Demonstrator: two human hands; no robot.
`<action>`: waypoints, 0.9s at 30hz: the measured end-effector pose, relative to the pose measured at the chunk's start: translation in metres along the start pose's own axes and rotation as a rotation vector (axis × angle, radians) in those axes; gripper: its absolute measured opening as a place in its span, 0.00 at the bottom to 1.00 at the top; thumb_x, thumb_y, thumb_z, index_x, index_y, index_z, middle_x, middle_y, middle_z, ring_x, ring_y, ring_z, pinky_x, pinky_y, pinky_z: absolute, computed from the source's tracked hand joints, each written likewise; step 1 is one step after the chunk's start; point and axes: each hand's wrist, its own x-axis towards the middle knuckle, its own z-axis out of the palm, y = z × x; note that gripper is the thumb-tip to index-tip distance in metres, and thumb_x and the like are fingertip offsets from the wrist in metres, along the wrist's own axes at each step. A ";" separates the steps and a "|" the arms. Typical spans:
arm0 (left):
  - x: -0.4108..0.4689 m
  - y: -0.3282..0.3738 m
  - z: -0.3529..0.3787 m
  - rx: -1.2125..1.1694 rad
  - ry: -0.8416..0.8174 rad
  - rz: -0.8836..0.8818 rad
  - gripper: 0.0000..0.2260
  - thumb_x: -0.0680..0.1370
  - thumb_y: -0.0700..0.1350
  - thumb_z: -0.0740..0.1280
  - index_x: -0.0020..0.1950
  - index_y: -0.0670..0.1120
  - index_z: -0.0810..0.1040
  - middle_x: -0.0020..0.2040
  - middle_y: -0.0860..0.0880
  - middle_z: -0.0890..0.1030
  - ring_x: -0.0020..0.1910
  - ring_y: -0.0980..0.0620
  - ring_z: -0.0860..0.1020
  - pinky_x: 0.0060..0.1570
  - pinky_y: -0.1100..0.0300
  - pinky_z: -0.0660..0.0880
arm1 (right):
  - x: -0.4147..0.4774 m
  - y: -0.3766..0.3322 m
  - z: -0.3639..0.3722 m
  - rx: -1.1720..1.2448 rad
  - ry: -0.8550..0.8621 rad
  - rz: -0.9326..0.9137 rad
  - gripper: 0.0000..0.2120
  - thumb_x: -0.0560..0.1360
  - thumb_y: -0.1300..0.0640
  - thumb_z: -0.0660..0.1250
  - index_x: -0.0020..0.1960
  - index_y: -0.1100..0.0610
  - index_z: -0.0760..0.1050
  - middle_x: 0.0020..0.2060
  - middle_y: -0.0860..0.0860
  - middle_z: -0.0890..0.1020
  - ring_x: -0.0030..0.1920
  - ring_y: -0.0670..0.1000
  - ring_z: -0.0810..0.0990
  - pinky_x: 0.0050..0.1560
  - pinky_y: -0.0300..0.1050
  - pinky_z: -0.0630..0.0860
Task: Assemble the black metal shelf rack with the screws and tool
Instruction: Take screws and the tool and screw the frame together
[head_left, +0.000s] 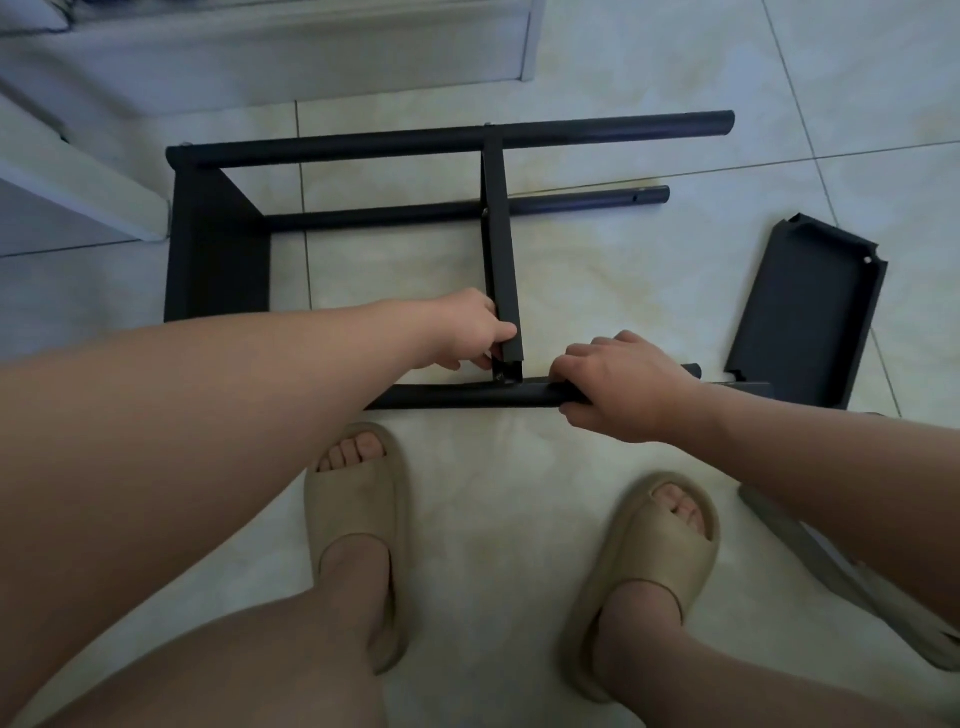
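Observation:
The black metal shelf rack (332, 145) lies on its side on the tiled floor, with one shelf panel (218, 249) at its left end and a second shelf panel (501, 249) standing edge-on in the middle. My left hand (467, 327) grips the near end of that middle panel. My right hand (618, 384) is curled round the near black pole (457, 397), just right of where the panel meets it. A small screw shows at that joint. No tool is visible.
A loose black shelf tray (805, 312) lies on the floor at the right. My feet in beige slippers (358, 519) stand just in front of the near pole. A grey object (831, 566) lies at the lower right. White furniture (78, 197) borders the back left.

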 end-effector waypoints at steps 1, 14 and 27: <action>0.000 0.000 0.000 0.003 0.000 0.000 0.08 0.84 0.49 0.59 0.50 0.49 0.74 0.51 0.51 0.82 0.51 0.52 0.82 0.58 0.52 0.73 | -0.002 0.000 -0.001 -0.002 0.010 0.001 0.14 0.80 0.45 0.59 0.62 0.50 0.73 0.54 0.47 0.78 0.56 0.54 0.76 0.56 0.48 0.68; -0.002 -0.004 -0.006 0.022 0.027 0.014 0.08 0.84 0.49 0.61 0.48 0.49 0.75 0.54 0.47 0.84 0.51 0.50 0.82 0.45 0.57 0.71 | 0.003 0.007 -0.019 0.040 0.067 0.062 0.15 0.81 0.45 0.60 0.63 0.48 0.75 0.56 0.46 0.78 0.57 0.53 0.76 0.59 0.49 0.69; -0.008 -0.011 0.000 0.058 0.130 0.045 0.13 0.82 0.51 0.64 0.52 0.42 0.80 0.56 0.42 0.83 0.54 0.43 0.80 0.54 0.55 0.76 | -0.004 0.004 -0.012 -0.069 0.078 0.031 0.17 0.83 0.44 0.56 0.68 0.49 0.73 0.60 0.48 0.77 0.59 0.54 0.75 0.61 0.49 0.68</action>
